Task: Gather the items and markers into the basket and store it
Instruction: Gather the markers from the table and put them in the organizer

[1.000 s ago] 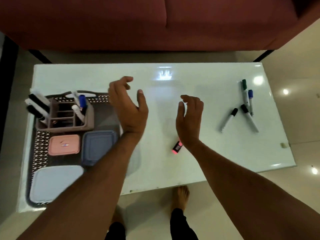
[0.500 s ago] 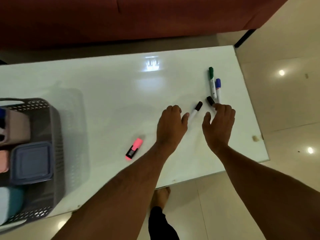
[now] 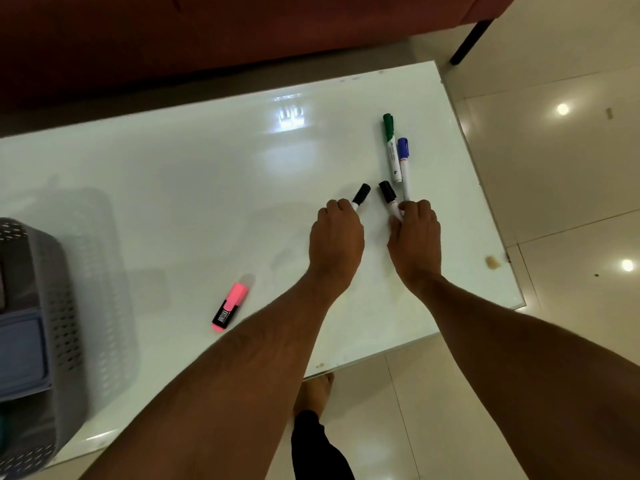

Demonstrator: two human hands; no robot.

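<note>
Two black-capped markers lie on the white table [image 3: 173,188]. My left hand [image 3: 335,237] curls its fingers round the left black marker [image 3: 361,195], whose cap sticks out past the fingertips. My right hand [image 3: 415,237] pinches the right black marker [image 3: 388,194] near its body. A green marker [image 3: 390,147] and a blue marker [image 3: 403,161] lie side by side just beyond my right hand. A pink highlighter [image 3: 230,306] lies alone nearer the front edge. The grey perforated basket [image 3: 65,306] stands at the left edge, partly cut off.
A blue-lidded box [image 3: 20,355] sits inside the basket. A dark red sofa [image 3: 242,36] runs along the far side of the table. Tiled floor lies right of the table, and my foot [image 3: 313,389] shows under the front edge.
Both hands moved from the table's middle to the markers at the right and closed on the two black ones. The view swung right, so the basket slid to the left edge.
</note>
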